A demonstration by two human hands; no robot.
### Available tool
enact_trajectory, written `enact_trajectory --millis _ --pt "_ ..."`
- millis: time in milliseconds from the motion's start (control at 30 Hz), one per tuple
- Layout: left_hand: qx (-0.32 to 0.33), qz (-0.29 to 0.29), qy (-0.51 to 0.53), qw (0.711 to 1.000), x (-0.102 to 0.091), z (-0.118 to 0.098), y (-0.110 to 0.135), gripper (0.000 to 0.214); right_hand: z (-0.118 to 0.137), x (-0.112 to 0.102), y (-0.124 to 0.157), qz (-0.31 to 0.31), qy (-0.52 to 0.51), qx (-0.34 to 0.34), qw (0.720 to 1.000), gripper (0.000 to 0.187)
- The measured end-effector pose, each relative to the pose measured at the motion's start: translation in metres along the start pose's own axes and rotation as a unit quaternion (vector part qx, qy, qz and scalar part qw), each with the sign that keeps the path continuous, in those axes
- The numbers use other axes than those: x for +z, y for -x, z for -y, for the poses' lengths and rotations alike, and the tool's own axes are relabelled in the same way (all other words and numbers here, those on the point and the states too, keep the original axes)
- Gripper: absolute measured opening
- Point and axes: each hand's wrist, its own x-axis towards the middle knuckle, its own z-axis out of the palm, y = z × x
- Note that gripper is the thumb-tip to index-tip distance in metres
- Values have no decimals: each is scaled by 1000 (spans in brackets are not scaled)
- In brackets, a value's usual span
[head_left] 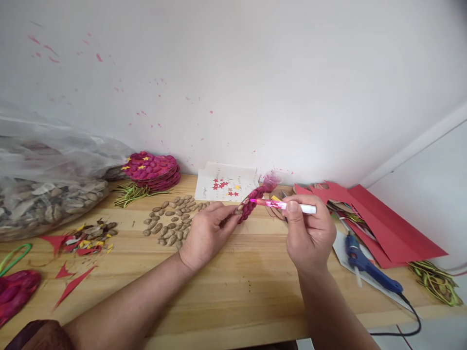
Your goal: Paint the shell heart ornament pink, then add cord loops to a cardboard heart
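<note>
My left hand (209,231) pinches the near edge of a piece covered in magenta-painted seeds (251,206), tilted up on edge above the table. Some seeds near my fingers show bare brown. In my right hand (310,233) is a white marker (280,204), held level between thumb and fingers. Its pink tip meets or nearly meets the upper edge of the piece; exact contact I cannot tell. Loose brown seeds (171,221) lie spread on the wood to the left of my left hand.
Stacked magenta pieces (153,170) and a seed bag (51,189) stand at the left. White paper (204,187) with small stars and a plastic cup (272,179) are by the wall. Red card (394,218) and a blue glue gun (372,265) with its cord lie right.
</note>
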Motion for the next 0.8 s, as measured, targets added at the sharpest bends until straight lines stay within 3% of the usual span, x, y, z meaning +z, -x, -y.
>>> enact_trajectory --millis 400,667,800 --pt "37 0 -22 999 1 1 2 18 -6 -3 4 5 15 5 1000 9" --pt "22 17 -30 999 2 1 2 18 2 -3 4 30 32 -47 998 5" --pt "25 18 -34 999 2 2 3 18 -3 -5 6 14 21 -21 999 8"
